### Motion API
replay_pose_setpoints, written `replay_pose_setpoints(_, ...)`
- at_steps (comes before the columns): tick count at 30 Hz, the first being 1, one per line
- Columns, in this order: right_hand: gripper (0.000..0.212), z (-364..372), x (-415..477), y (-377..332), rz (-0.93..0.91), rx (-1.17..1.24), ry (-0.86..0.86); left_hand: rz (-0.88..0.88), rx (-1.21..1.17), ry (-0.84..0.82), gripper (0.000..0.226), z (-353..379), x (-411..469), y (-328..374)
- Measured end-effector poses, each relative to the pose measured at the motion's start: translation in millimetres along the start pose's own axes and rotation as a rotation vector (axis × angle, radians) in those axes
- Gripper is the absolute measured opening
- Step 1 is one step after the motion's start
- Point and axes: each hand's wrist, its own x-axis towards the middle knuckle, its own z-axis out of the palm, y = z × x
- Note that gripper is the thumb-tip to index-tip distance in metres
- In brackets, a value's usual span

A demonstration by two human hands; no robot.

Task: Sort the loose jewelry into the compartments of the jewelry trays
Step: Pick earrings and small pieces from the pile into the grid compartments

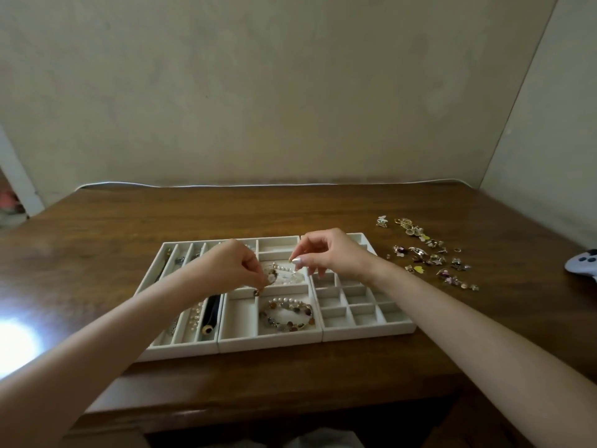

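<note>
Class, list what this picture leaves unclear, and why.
Head view, right tray: far compartments hidden behind the right hand.
Head view, left tray: contents partly covered by the left hand and forearm.
Head view, loose jewelry: pieces too small to identify.
Head view, grey object: cut off by the right edge.

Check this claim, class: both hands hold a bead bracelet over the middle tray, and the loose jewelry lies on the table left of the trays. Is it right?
No. The head view shows the loose jewelry on the table right of the trays, not left. The left hand and right hand do hold the bracelet over the middle tray.
</note>
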Motion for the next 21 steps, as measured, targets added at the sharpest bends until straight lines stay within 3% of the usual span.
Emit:
replay_pose_setpoints(8, 0.007, -17.0, -1.4, 10.9, 0.068, 0.078, 0.222, -0.169, 0.211, -0.008, 0.019, 11.9, -16.6, -24.9)
replay_pose_setpoints(12, 0.007, -21.5, -6.9, 14.0, 0.067, 0.054, 0.239, -0.205, 0.238, 0.024, 0.023, 17.3, -16.6, -23.3)
replay_pose_setpoints(21, 0.007, -26.2, -12.2, 15.1, 0.05, 0.021, 0.247, -0.143, 0.584, 0.063, 0.029, 14.2, -15.6, -17.5)
